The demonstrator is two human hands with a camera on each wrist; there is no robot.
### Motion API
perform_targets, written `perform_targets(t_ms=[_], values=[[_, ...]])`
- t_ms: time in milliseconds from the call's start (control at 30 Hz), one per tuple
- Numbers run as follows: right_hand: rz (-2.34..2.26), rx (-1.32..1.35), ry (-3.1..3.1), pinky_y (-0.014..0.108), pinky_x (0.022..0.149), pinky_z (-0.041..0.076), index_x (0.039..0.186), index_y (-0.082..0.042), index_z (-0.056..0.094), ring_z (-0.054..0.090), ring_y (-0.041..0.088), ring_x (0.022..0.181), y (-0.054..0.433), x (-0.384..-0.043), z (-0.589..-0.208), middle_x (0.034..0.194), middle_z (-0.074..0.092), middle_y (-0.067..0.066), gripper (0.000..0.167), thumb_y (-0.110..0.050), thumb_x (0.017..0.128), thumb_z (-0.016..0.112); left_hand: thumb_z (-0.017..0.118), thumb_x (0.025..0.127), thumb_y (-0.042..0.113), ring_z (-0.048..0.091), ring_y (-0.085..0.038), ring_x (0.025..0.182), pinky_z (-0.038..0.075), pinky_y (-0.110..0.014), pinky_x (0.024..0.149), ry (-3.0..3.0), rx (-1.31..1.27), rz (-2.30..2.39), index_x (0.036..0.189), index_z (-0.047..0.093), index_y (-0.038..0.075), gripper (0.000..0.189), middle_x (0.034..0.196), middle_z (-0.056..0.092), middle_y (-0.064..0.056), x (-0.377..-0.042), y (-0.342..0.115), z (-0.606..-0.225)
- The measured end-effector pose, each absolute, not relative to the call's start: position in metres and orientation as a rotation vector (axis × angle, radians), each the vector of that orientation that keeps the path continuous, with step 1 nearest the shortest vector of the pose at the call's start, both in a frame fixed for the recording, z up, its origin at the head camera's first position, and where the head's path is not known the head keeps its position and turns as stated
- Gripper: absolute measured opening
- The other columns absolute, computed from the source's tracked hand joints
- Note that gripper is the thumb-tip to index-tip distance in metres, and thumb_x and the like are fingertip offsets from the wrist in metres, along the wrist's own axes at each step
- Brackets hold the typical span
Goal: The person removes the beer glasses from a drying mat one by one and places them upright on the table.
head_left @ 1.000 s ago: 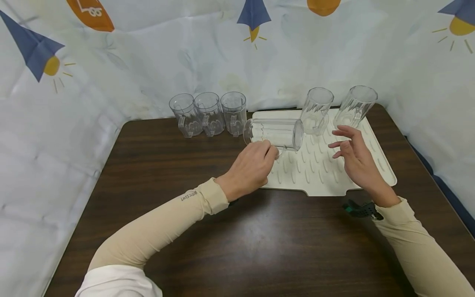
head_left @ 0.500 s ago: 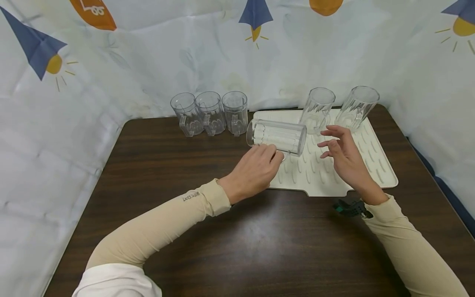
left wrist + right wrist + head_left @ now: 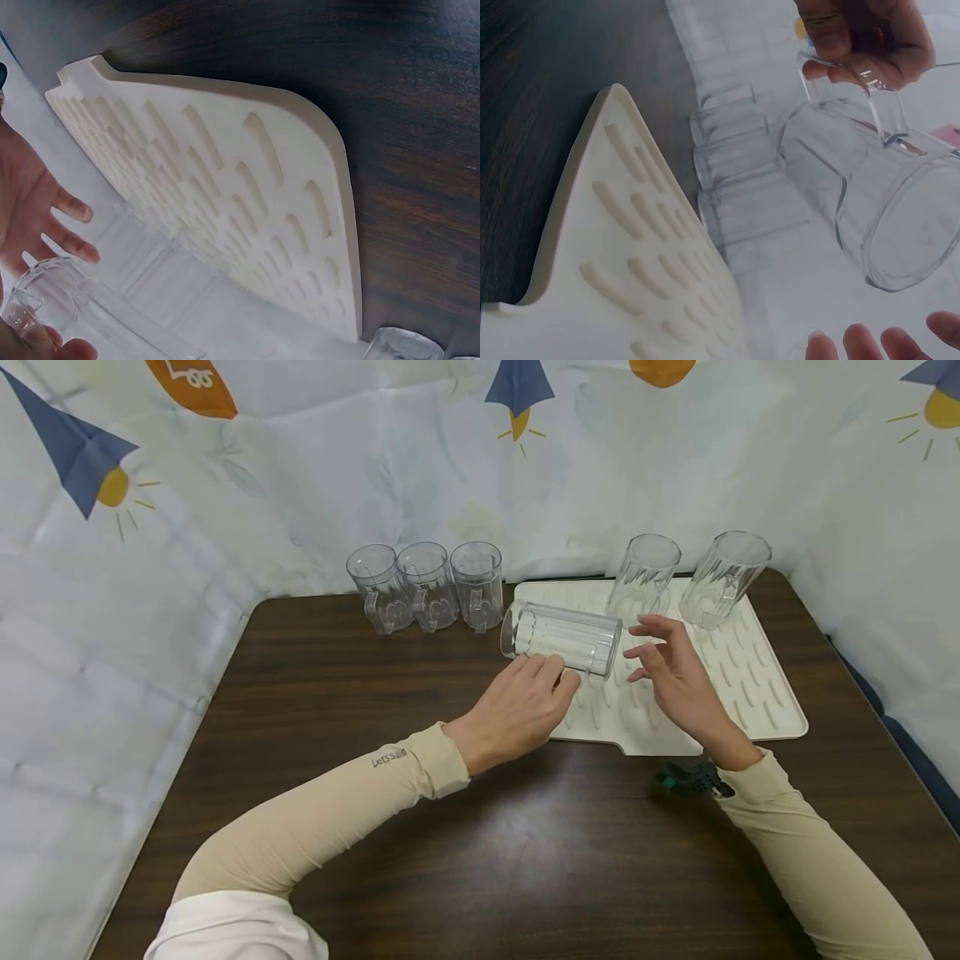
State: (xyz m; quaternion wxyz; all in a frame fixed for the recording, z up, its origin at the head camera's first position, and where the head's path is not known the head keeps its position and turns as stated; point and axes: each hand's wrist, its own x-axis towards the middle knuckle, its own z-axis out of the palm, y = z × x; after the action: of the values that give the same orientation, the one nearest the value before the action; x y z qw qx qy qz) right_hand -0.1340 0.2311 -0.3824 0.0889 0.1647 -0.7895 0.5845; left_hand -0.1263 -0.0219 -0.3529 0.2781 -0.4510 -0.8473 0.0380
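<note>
My left hand point(image 3: 517, 714) grips the handle of a clear mug point(image 3: 566, 635), which lies sideways in the air over the left part of the white ridged mat point(image 3: 738, 685). In the right wrist view, the fingers point(image 3: 829, 37) curl through the handle, above the mug's body. My right hand point(image 3: 678, 685) hovers over the mat near the mug's right end, fingers loosely bent and holding nothing. A gap shows between its fingertips point(image 3: 859, 341) and the mug. Two more clear mugs, one on the left point(image 3: 643, 572) and one on the right point(image 3: 723, 577), stand at the mat's back edge.
Three clear mugs, a left one point(image 3: 378, 589), a middle one point(image 3: 427, 587) and a right one point(image 3: 477, 587), stand in a row at the back of the dark wooden table point(image 3: 337, 677). A white printed cloth point(image 3: 300, 485) hangs behind the table.
My right hand has moved left across the mat, closer to the held mug. The mug has shifted slightly right, its right end dipping toward me.
</note>
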Motion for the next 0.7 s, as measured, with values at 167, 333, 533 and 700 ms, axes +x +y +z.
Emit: perform_targets(t_ms=[167, 333, 533, 700], values=[[1.695, 0.490, -2.386, 0.011, 0.077, 0.058, 0.150, 0.004, 0.033, 0.061, 0.000, 0.108, 0.227, -0.135, -0.385, 0.141, 0.046, 0.021, 0.045, -0.018, 0.112, 0.044, 0.046, 0.099, 0.003, 0.055, -0.022, 0.073, 0.045, -0.029, 0.062, -2.269, -1.220, 0.112, 0.097, 0.057, 0.011, 0.014, 0.085, 0.054, -0.003, -0.125, -0.021, -0.353], [1.657, 0.481, -2.409, 0.012, 0.076, 0.058, 0.150, 0.002, 0.034, 0.059, -0.005, 0.105, 0.223, -0.136, -0.387, 0.141, 0.046, 0.022, 0.045, -0.018, 0.112, 0.045, 0.049, 0.096, 0.002, 0.056, -0.021, 0.072, 0.046, -0.029, 0.061, -2.265, -1.230, 0.107, 0.097, 0.057, 0.011, 0.011, 0.084, 0.054, -0.004, -0.124, -0.019, -0.354], [1.670, 0.468, -2.421, 0.014, 0.075, 0.059, 0.150, 0.002, 0.034, 0.058, -0.003, 0.104, 0.221, -0.136, -0.390, 0.143, 0.045, 0.026, 0.046, -0.020, 0.112, 0.045, 0.047, 0.098, 0.003, 0.056, -0.021, 0.073, 0.048, -0.029, 0.063, -2.253, -1.234, 0.121, 0.097, 0.057, 0.011, 0.013, 0.085, 0.055, -0.003, -0.122, -0.017, -0.354], [1.709, 0.457, -2.425, 0.014, 0.076, 0.059, 0.151, 0.001, 0.034, 0.059, -0.001, 0.103, 0.220, -0.136, -0.391, 0.144, 0.045, 0.028, 0.047, -0.022, 0.111, 0.045, 0.048, 0.098, 0.004, 0.056, -0.021, 0.073, 0.048, -0.029, 0.063, -2.248, -1.229, 0.132, 0.096, 0.057, 0.012, 0.012, 0.085, 0.055, -0.003, -0.121, -0.016, -0.355]])
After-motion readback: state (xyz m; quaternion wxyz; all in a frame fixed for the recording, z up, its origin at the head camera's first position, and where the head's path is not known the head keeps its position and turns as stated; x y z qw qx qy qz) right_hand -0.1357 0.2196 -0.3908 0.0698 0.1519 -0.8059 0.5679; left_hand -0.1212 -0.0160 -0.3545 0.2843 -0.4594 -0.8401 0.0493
